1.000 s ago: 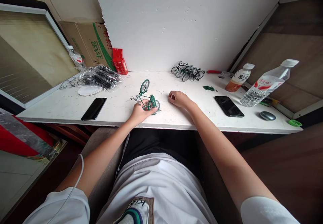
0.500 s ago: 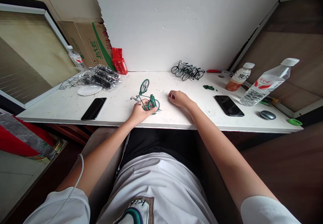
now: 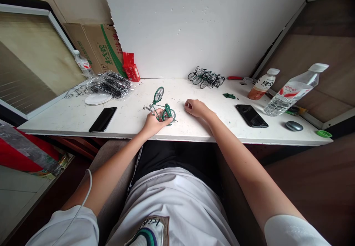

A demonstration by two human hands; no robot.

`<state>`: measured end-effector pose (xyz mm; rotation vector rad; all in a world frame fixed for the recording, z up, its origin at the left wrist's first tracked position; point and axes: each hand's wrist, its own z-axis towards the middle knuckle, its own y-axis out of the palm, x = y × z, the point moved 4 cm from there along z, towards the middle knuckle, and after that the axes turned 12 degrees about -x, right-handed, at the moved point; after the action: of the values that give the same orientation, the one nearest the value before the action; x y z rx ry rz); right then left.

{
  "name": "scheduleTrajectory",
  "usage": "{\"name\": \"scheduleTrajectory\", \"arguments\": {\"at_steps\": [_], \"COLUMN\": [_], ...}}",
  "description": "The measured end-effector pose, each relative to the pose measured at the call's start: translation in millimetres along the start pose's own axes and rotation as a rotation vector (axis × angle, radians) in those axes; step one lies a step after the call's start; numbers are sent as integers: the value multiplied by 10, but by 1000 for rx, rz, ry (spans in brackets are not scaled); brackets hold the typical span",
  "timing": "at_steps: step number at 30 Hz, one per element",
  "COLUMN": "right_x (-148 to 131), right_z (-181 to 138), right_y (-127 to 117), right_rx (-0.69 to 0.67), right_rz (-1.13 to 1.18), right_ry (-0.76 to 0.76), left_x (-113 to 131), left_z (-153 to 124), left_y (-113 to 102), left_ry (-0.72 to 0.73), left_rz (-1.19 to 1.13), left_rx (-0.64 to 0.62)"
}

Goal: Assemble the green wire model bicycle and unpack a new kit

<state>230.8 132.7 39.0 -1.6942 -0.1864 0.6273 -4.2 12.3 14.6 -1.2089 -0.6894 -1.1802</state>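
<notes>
A small green model bicycle stands tilted on the white table, its front wheel raised toward the back. My left hand is closed round its frame near the rear wheel. A little to the right, my right hand rests on the table with its fingers curled; whether anything is in them is hidden.
Several finished model bicycles stand at the back wall. A black phone lies left, another right. Bagged parts, a red box, a cardboard box, a green part, two bottles, and a mouse sit around.
</notes>
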Motion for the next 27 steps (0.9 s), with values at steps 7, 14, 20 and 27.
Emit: {"name": "scheduleTrajectory", "arguments": {"at_steps": [7,14,20,27], "right_x": [12,20,17,13], "right_z": [19,28,25,25], "right_y": [16,26,30,33], "right_rx": [5,11,18,20], "right_rz": [-10,-20,-28,-29], "right_ry": [-1,4,7,8], "left_x": [22,24,20,39], "left_z": [-8,-2,-3,-6], "left_y": [-4,3,2,9], "left_ry": [-5,9,5,10], "left_rz": [9,19,22,19], "left_rx": [-9,-10,-7,-12]}}
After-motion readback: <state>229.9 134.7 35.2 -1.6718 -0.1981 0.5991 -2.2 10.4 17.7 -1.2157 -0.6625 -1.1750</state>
